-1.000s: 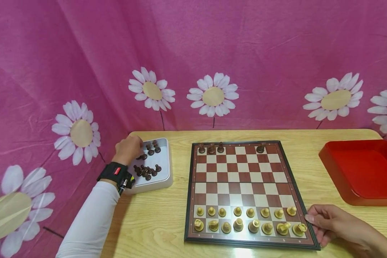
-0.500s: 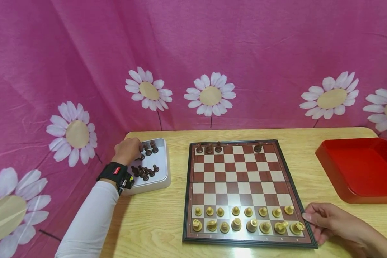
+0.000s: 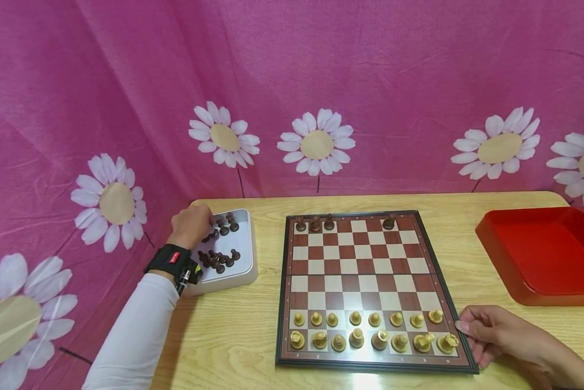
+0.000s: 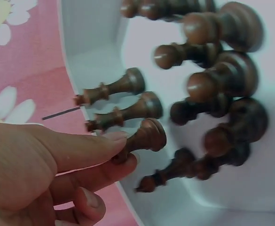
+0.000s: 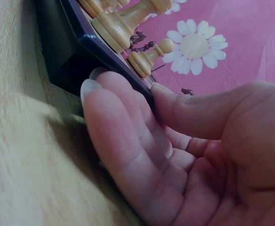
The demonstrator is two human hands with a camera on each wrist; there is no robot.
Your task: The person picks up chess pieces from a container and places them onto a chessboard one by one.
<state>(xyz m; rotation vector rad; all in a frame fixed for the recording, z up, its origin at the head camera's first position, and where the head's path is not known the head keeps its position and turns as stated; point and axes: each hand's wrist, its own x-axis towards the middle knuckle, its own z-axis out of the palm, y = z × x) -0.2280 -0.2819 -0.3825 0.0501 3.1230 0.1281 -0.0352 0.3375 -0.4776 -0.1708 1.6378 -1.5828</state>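
Note:
Over the white box (image 3: 245, 275) at the left, my left hand (image 3: 190, 225) pinches a dark chess piece (image 4: 151, 134) between thumb and index finger. Its head is hidden by the fingers, so its kind cannot be told. Two taller dark pieces (image 4: 128, 113) lie beside it, and several dark pawns (image 4: 222, 77) lie in the same box. My right hand (image 3: 503, 338) holds the near right corner of the chessboard (image 3: 360, 284), thumb on the upper edge and fingers curled at the side. Light pieces (image 3: 356, 338) fill the two near rows.
On the board's far row stand several dark pieces (image 3: 315, 224), three at the left and one (image 3: 389, 222) further right. A red tray (image 3: 511, 271) sits right of the board on the wooden table (image 3: 267, 325). A pink flowered cloth (image 3: 394, 81) hangs behind.
The head view has shifted slightly. My left hand has moved a little within the box, and the dark piece at its fingertips shows more clearly. My right hand has stayed at the board's corner.

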